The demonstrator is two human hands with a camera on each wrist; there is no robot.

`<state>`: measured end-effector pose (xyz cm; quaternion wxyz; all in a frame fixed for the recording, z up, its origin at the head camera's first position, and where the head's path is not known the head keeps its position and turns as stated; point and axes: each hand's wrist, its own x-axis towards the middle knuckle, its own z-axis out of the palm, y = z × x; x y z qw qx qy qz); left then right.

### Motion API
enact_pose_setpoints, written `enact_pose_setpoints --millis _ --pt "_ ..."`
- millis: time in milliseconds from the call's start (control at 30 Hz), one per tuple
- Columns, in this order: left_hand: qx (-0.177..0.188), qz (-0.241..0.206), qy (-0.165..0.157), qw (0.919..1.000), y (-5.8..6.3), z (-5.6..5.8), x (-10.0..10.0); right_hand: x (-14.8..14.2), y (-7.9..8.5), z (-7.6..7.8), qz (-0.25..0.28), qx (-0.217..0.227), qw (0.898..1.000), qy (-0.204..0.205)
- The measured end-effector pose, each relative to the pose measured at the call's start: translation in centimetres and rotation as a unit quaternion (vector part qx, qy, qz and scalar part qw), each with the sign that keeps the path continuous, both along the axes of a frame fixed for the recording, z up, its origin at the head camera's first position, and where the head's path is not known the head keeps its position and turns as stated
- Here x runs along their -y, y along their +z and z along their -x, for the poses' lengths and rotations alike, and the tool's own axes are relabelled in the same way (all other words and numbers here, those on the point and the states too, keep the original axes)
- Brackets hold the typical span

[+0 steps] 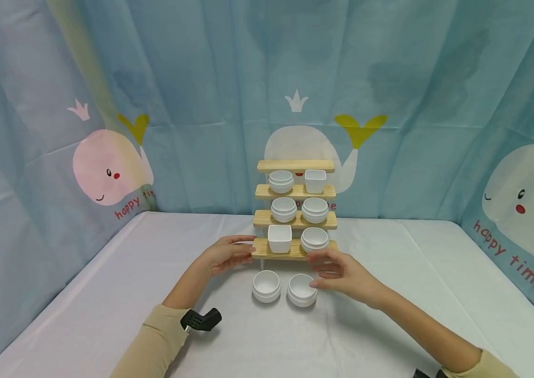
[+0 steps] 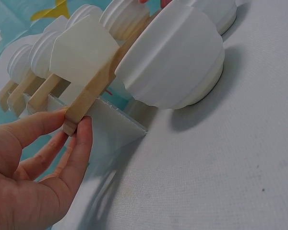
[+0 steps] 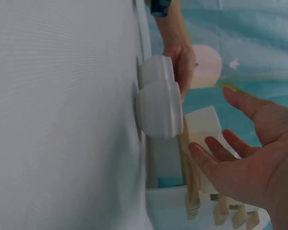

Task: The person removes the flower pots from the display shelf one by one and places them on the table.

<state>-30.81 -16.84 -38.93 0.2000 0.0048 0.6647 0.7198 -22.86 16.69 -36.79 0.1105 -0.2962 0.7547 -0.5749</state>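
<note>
Six white pots [image 1: 279, 239] stand on the wooden rack [image 1: 295, 166], two round pots [image 1: 266, 287] before it.

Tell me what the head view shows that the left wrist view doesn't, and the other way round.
Only the head view: the right hand in full, both beige sleeves, the pink whale on the curtain, and the open tops of the white pots.

Only the left wrist view: fingers on opposite faces of the bottom shelf at its end, plus the broad face of the pale panel beneath it.

Both: the left hand, the wooden shelves holding pots, and two round pots on the white tabletop.
</note>
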Motion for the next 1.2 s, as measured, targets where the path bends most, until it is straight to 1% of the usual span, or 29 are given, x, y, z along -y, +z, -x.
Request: enact_pose_setpoints --millis 267,500,733,1200 --pt "-0.002 -0.002 -0.001 1.0 0.0 0.0 0.1 -0.6 1.2 0.0 0.016 0.008 1.0 0.001" --pt "-0.005 -0.001 0.001 1.0 0.0 -0.1 0.0 -1.1 2.1 -0.2 0.011 0.008 1.0 -0.021" --pt "-0.005 -0.002 0.004 1.0 0.0 -0.1 0.1 -1.3 2.5 0.0 0.009 0.009 0.999 -0.037" --pt "-0.006 0.003 0.002 1.0 -0.1 -0.1 0.1 -1.8 3.4 -0.3 0.012 -0.008 0.998 -0.058"
